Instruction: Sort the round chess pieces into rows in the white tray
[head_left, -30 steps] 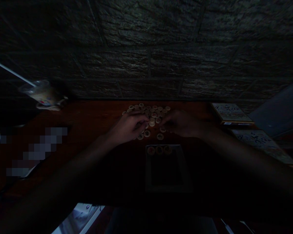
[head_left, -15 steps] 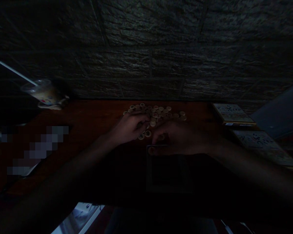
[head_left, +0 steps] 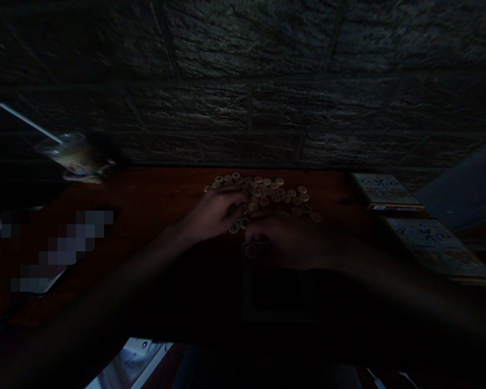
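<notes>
Many round pieces [head_left: 270, 191] on the desk [head_left: 157, 189] should handle light, stiff and smooth; grip by rims. Left hand [head_left: 214, 212] and right hand [head_left: 289, 236] curl; whether either clamps anything cannot be told.

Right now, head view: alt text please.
In dim light, a person's left hand is at a cluster of round pieces, some marked, on a wooden table; the right hand is at the far end of a rectangular tray. A cup with a straw stands left, two flat boxes lie right, and a block wall rises behind.
</notes>
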`<state>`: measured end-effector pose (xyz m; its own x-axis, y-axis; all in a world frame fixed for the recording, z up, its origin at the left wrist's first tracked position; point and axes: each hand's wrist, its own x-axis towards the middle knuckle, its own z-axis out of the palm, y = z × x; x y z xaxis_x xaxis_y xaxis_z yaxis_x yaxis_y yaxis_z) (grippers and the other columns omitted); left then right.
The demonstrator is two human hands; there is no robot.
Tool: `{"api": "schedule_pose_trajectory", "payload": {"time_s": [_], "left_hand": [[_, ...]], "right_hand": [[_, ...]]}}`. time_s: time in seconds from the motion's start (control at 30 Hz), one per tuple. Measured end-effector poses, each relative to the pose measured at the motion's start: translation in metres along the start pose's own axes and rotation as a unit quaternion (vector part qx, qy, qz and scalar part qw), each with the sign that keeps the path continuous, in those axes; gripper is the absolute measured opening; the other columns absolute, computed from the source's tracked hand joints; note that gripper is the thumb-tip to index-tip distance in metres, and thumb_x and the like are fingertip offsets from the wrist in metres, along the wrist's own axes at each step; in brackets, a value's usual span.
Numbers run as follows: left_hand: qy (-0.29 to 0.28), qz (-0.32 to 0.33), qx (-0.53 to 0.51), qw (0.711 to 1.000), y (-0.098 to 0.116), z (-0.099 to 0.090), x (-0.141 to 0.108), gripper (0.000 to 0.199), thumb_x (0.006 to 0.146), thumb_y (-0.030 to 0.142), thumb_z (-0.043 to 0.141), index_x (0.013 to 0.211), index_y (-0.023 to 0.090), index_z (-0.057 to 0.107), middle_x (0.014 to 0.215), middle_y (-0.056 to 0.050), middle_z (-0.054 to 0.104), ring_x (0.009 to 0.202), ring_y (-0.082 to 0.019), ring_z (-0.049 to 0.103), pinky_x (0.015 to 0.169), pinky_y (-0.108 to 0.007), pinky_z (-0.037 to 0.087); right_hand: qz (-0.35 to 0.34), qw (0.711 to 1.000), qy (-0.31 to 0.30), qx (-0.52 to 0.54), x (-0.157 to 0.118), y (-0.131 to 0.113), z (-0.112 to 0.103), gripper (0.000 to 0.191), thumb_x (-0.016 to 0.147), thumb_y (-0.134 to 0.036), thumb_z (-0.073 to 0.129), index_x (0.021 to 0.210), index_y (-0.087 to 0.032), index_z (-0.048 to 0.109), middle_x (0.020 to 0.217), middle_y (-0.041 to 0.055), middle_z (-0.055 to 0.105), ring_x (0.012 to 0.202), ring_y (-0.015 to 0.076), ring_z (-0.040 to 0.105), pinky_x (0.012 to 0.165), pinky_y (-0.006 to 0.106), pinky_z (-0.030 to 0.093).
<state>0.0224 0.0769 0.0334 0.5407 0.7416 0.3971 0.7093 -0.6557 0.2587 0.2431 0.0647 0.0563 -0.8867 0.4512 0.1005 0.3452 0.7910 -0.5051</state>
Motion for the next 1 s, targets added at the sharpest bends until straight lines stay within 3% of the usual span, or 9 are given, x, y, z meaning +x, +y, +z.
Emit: {"api": "schedule_pose_trajectory", "payload": {"time_s": [0.3,0.47,0.6,0.77,0.9,1.0], "left_hand": [[-0.002,-0.004,-0.009,1.0,0.002,-0.002,0.001,0.016,0.094,0.017,0.054,0.095,0.017,0.07,0.088,-0.004,0.07,0.083,-0.017,0.066,0.073,-0.03,0.049],[-0.005,-0.006,-0.016,1.0,0.001,-0.001,0.001,0.016,0.094,0.019,0.054,0.092,0.017,0.07,0.088,-0.005,0.07,0.085,-0.018,0.066,0.073,-0.032,0.049],[-0.002,-0.003,-0.008,1.0,0.001,0.0,0.0,0.018,0.097,0.024,0.053,0.089,0.018,0.069,0.086,-0.004,0.069,0.082,-0.018,0.065,0.071,-0.032,0.048],[-0.011,-0.008,-0.011,1.0,0.001,0.001,-0.001,0.018,0.097,0.024,0.053,0.093,0.019,0.07,0.087,-0.004,0.071,0.083,-0.018,0.066,0.071,-0.033,0.049],[-0.012,-0.008,-0.008,1.0,0.001,0.001,-0.001,0.019,0.097,0.023,0.053,0.095,0.018,0.071,0.09,-0.005,0.072,0.086,-0.02,0.067,0.074,-0.033,0.049],[-0.018,-0.011,-0.001,1.0,0.0,0.002,-0.001,0.019,0.097,0.022,0.053,0.095,0.018,0.071,0.089,-0.005,0.072,0.086,-0.02,0.067,0.074,-0.034,0.05]], "right_hand": [[-0.004,1.0,-0.013,0.015,0.001,-0.003,0.0,0.006,0.081,-0.019,0.071,0.086,-0.018,0.068,0.093,0.0019,0.07,0.085,0.0165,0.063,0.073,0.028,0.042],[0.071,0.978,-0.014,0.197,-0.004,0.006,-0.031,0.015,0.08,-0.023,0.073,0.092,-0.019,0.067,0.084,-0.0014,0.066,0.076,0.0134,0.061,0.064,0.024,0.044],[0.11,0.97,-0.016,0.217,-0.012,0.021,-0.056,0.019,0.081,-0.028,0.073,0.096,-0.02,0.065,0.086,-0.0008,0.068,0.074,0.0132,0.061,0.062,0.023,0.045],[0.102,0.979,-0.053,0.169,-0.018,0.019,-0.061,0.023,0.086,-0.032,0.069,0.107,-0.023,0.068,0.088,-0.0007,0.072,0.077,0.015,0.066,0.065,0.025,0.048],[0.094,0.988,-0.102,0.074,-0.023,0.002,-0.057,0.009,0.084,-0.023,0.068,0.092,-0.023,0.073,0.081,-0.0019,0.071,0.071,0.0145,0.066,0.06,0.025,0.045],[0.1,0.99,-0.101,-0.018,-0.026,-0.01,-0.049,0.01,0.084,-0.021,0.069,0.092,-0.024,0.073,0.088,-0.0001,0.073,0.075,0.0165,0.066,0.06,0.026,0.042]]}}
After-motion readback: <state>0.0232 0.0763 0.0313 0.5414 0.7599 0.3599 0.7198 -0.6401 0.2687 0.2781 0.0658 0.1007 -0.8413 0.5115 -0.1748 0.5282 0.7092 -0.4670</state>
